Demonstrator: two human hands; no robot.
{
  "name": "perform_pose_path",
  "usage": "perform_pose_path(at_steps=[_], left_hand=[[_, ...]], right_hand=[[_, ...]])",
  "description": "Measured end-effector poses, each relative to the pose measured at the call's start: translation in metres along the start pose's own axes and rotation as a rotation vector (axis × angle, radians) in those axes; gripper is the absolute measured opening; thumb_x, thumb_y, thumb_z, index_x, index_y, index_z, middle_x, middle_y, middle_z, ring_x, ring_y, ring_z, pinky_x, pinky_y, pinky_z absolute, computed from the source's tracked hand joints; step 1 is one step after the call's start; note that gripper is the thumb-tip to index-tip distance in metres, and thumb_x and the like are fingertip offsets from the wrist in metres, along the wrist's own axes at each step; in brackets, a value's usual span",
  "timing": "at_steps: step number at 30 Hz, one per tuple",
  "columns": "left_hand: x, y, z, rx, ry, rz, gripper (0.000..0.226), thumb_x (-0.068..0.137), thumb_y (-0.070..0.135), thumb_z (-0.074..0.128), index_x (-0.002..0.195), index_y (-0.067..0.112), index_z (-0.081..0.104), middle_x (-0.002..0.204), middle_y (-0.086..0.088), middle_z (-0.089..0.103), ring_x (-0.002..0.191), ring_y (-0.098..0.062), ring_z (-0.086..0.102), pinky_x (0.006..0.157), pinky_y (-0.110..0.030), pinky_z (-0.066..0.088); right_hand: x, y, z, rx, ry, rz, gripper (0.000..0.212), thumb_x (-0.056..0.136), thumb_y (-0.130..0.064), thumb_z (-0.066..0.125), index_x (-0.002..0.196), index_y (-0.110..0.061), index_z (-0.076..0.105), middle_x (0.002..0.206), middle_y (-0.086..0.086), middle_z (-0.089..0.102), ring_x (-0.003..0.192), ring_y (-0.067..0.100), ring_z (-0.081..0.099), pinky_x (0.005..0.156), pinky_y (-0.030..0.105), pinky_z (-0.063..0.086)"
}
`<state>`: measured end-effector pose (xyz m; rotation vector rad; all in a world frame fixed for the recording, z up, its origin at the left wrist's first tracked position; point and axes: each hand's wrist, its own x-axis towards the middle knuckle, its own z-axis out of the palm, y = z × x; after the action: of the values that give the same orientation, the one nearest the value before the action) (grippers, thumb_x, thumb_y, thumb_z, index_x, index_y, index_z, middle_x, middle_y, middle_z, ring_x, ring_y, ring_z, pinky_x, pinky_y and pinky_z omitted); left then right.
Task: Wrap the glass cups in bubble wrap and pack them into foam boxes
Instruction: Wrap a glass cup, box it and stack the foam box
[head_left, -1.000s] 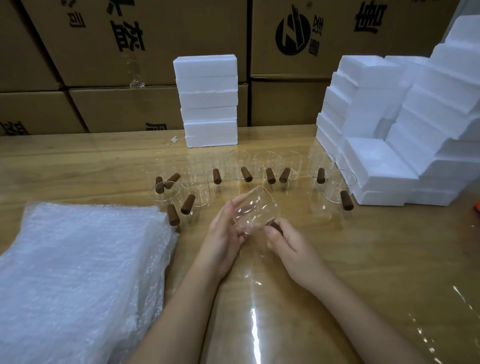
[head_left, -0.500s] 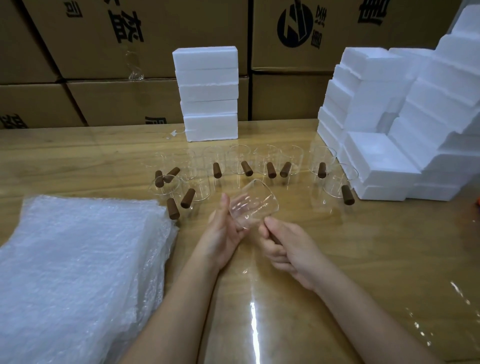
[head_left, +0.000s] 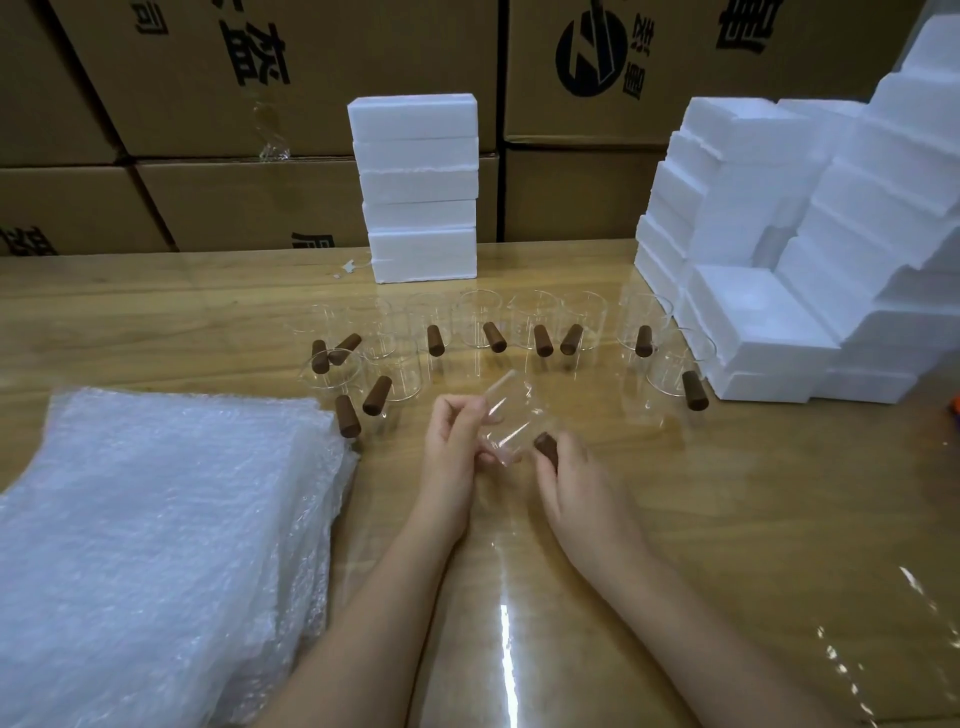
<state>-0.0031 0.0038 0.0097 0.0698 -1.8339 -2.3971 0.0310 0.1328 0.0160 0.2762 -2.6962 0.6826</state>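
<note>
A clear glass cup (head_left: 511, 415) with a brown wooden handle lies tilted between both hands above the wooden table (head_left: 753, 509). My left hand (head_left: 452, 452) grips the cup's glass wall from the left. My right hand (head_left: 576, 483) holds it from the right, fingers by the brown handle (head_left: 546, 448). Several more glass cups (head_left: 535, 327) with brown handles stand in rows behind. A thick stack of bubble wrap (head_left: 156, 545) lies at the left. White foam boxes stand stacked at the back centre (head_left: 418, 187) and at the right (head_left: 810, 260).
Brown cardboard cartons (head_left: 260, 104) form a wall behind the table. A small orange object (head_left: 955, 415) shows at the right edge. Clear film with glare covers the table surface near me.
The cup has been turned in my hands, so the brown handle now shows by my right fingers. My left fingers have curled around the glass. The view has shifted slightly.
</note>
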Motion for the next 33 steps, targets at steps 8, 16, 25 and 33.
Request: perform_pose_path(at_steps=[8,16,25,33], left_hand=[[-0.001,0.009,-0.009,0.203,-0.055,0.089,0.039,0.097,-0.001,0.027,0.105,0.005,0.065,0.094,-0.005,0.071,0.090,-0.009,0.067,0.072,-0.018,0.052],[-0.001,0.018,0.002,0.224,-0.270,-0.088,0.047,0.081,0.052,0.046,0.106,0.016,0.062,0.091,0.000,0.074,0.068,-0.015,0.069,0.053,-0.021,0.053],[-0.008,0.005,0.014,0.034,0.139,0.053,0.042,0.102,0.040,0.029,0.092,0.021,0.065,0.071,0.002,0.072,0.060,-0.012,0.067,0.047,-0.021,0.049],[-0.018,0.001,0.012,0.150,0.250,0.340,0.030,0.096,0.037,0.026,0.115,0.032,0.049,0.104,0.005,0.064,0.098,-0.007,0.062,0.083,-0.022,0.048]], right_hand=[[0.000,0.017,-0.004,0.480,-0.250,0.016,0.018,0.100,-0.032,0.039,0.087,-0.027,0.051,0.057,-0.008,0.046,0.053,0.005,0.043,0.057,0.031,0.036],[0.004,0.028,-0.011,0.374,-0.177,-0.081,0.024,0.097,-0.031,0.049,0.074,-0.036,0.055,0.052,-0.016,0.048,0.053,0.000,0.046,0.054,0.023,0.034],[0.003,-0.005,0.006,1.079,0.186,0.229,0.034,0.088,-0.012,0.064,0.112,-0.033,0.052,0.083,-0.012,0.066,0.074,-0.001,0.063,0.066,0.017,0.051],[-0.001,-0.064,0.029,0.951,0.078,0.139,0.047,0.083,-0.065,0.036,0.127,-0.057,0.023,0.137,-0.030,0.032,0.131,-0.007,0.033,0.106,0.020,0.030]])
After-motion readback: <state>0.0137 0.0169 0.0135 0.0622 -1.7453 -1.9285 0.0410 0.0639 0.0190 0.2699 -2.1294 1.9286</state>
